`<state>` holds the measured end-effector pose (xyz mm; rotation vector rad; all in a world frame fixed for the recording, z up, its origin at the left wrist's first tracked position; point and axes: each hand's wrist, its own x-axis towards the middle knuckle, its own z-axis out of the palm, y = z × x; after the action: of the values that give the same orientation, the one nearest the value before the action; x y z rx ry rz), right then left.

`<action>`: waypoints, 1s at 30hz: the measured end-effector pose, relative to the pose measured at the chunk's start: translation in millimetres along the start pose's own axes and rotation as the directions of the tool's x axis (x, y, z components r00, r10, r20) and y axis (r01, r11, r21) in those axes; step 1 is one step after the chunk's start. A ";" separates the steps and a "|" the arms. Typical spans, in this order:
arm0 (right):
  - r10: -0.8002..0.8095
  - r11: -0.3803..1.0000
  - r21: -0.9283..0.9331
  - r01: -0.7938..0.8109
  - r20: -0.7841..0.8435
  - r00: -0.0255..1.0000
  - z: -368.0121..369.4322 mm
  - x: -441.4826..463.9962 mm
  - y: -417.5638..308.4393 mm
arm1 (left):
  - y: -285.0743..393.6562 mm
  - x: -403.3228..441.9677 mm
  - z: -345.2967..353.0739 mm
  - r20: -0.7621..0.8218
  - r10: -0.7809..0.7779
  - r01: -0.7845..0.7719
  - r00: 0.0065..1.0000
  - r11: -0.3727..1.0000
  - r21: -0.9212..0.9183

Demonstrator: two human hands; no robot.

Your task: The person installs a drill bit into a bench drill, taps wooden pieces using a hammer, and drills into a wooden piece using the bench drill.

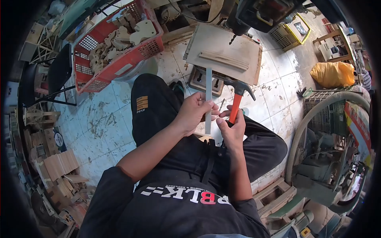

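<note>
Left hand pinched the flat strip, likely light, stiff, near mid-length; right hand gripped the hammer, likely head-heavy, by its handle.

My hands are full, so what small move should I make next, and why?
I'd probably rest the flat strip on the board ahead: your left hand holds it apparently in mid-air, while your right hand holds the hammer.
</note>
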<state>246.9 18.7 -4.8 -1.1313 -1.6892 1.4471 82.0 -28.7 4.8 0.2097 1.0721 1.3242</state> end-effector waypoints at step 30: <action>0.010 0.877 0.476 -0.065 0.119 0.993 -8.8 -24.3 -4.5 | 7.8 -9.2 28.8 0.013 0.236 -0.236 0.972 0.972 -0.009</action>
<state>264.1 0.5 2.8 -0.8196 -1.2709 1.8524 98.8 -21.8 30.1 0.3495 1.0539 1.5365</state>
